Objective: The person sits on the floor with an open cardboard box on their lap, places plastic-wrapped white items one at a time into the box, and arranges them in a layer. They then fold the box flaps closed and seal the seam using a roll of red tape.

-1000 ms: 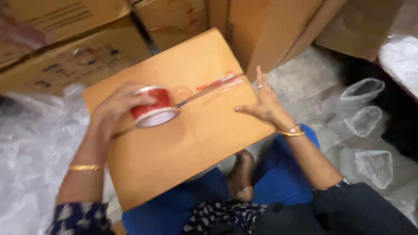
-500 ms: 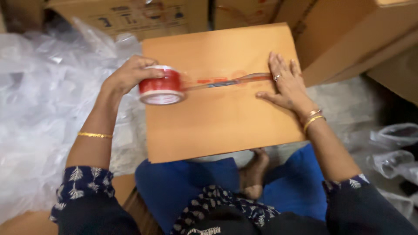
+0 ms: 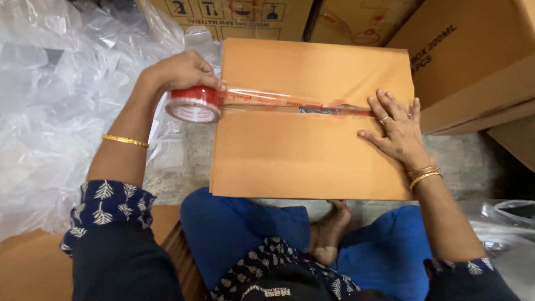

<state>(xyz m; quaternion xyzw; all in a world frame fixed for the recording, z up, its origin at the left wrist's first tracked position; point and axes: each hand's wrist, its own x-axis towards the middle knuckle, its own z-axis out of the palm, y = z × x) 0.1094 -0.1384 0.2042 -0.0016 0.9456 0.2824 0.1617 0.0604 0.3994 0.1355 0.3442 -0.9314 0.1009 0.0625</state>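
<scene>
While left hand (image 3: 181,71) grasps roll (image 3: 195,104); right hand (image 3: 397,129) flat, released on box (image 3: 301,156) | risk: tape (image 3: 290,101) twists, wrinkles if pulled crooked

A flat brown cardboard box (image 3: 312,120) lies before a seated person's knees, a strip of clear printed tape (image 3: 290,102) across its top. The red tape roll (image 3: 195,104) hangs off its left edge; crumpled clear plastic sheeting (image 3: 56,100) lies left, stacked cardboard cartons (image 3: 473,61) behind and right.
</scene>
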